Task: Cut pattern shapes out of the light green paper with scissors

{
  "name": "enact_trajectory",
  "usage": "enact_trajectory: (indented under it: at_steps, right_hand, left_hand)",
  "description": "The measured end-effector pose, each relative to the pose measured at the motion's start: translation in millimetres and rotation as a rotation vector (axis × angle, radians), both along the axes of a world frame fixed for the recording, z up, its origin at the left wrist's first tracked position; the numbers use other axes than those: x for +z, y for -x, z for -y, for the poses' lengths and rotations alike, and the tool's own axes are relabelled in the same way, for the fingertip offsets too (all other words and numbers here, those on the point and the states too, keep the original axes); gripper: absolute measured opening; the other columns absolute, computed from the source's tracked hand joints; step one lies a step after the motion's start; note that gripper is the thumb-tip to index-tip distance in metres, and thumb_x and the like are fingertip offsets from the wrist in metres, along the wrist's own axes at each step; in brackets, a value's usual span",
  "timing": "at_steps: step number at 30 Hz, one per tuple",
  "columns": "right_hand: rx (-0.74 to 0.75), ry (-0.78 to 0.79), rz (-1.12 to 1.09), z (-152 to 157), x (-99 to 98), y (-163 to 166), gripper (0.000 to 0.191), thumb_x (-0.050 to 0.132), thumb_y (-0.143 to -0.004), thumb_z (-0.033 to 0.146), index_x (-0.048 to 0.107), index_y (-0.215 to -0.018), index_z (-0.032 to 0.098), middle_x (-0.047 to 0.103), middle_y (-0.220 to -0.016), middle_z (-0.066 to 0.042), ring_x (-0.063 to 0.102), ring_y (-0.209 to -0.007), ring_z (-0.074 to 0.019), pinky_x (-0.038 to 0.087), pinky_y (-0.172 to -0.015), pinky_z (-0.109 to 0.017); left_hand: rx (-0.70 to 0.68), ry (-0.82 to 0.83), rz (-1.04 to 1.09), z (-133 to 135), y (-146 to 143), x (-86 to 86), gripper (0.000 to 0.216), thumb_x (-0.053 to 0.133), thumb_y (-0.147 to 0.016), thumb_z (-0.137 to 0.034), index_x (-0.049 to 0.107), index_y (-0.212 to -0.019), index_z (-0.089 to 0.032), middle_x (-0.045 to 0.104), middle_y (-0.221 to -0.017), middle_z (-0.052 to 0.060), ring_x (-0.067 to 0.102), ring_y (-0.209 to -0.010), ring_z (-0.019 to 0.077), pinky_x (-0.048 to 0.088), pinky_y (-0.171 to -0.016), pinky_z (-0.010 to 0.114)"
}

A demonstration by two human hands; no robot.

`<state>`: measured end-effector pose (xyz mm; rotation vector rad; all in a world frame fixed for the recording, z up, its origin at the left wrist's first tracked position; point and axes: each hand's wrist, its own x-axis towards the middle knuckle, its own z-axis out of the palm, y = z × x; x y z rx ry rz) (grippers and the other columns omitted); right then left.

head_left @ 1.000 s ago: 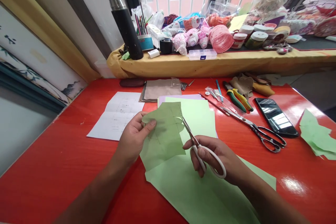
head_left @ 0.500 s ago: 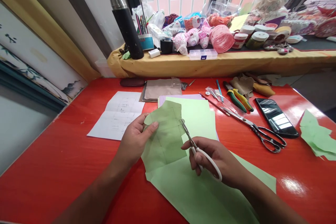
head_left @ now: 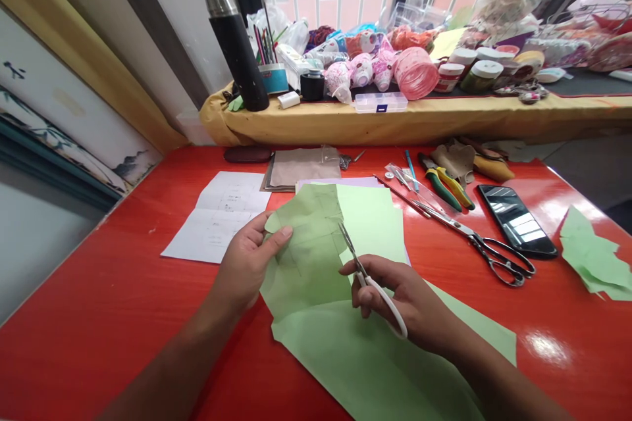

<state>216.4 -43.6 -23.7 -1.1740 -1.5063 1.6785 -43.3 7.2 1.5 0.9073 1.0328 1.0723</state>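
No readable words anywhere, tiny print too small to read on white paper sheets (head_left: 217,217) beside the left hand (head_left: 245,261), small unreadable blue label on a plastic box (head_left: 368,102) far beyond it

Matt green paper (head_left: 306,256); steel scissors (head_left: 351,251), plastic handles (head_left: 395,319); glossy red tabletop (head_left: 123,289)

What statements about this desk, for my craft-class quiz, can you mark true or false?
1. The right hand holds white-handled scissors. True.
2. The left hand grips a phone. False: it holds light green paper.
3. Dark-handled shears lie beside a phone. True.
4. The pliers sit on the windowsill. False: the green-and-yellow-handled pliers lie on the red table.
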Motion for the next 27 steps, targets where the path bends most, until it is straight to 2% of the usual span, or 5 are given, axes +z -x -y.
enact_trajectory:
  at_steps: [10,19,24,27]
  right_hand:
    - [-0.018,-0.026,0.024,-1.2,-1.7,-1.7,0.052,0.068,-0.100,0.068,0.070,-0.124,0.022,0.068,-0.086,-0.003,0.068,-0.073,-0.0189,0.055,-0.070,-0.032]
    - [-0.003,0.022,-0.034,-1.4,-0.9,-0.3,0.060,0.069,-0.096,0.073,0.070,-0.123,0.020,0.072,-0.089,-0.005,0.067,-0.072,-0.0187,0.053,-0.069,-0.032]
    - [-0.001,0.026,-0.045,-1.8,-0.2,0.3,0.061,0.070,-0.095,0.074,0.070,-0.122,0.020,0.071,-0.088,-0.005,0.067,-0.072,-0.0185,0.053,-0.069,-0.032]
    - [0.002,0.026,-0.041,-1.7,-0.6,0.7,0.059,0.071,-0.095,0.074,0.071,-0.121,0.020,0.071,-0.087,-0.004,0.067,-0.072,-0.0184,0.053,-0.069,-0.032]
  left_hand:
    - [0.002,-0.016,-0.029,0.9,-0.2,-1.1,0.032,0.089,-0.085,-0.044,0.079,-0.109,-0.024,0.083,-0.090,0.006,0.079,-0.075,0.0261,0.062,-0.064,0.034]
    - [0.047,-0.076,-0.085,1.1,-0.6,-4.2,0.020,0.088,-0.087,-0.042,0.081,-0.092,-0.024,0.070,-0.075,-0.001,0.061,-0.066,0.0149,0.052,-0.061,0.024]
    - [0.030,-0.048,-0.064,0.1,-1.0,-2.7,0.023,0.089,-0.085,-0.043,0.078,-0.087,-0.023,0.067,-0.073,-0.001,0.060,-0.065,0.0152,0.052,-0.061,0.025]
    - [0.007,-0.027,-0.042,-0.2,1.2,0.3,0.025,0.090,-0.085,-0.044,0.077,-0.090,-0.023,0.071,-0.077,0.000,0.064,-0.066,0.0174,0.055,-0.062,0.027]
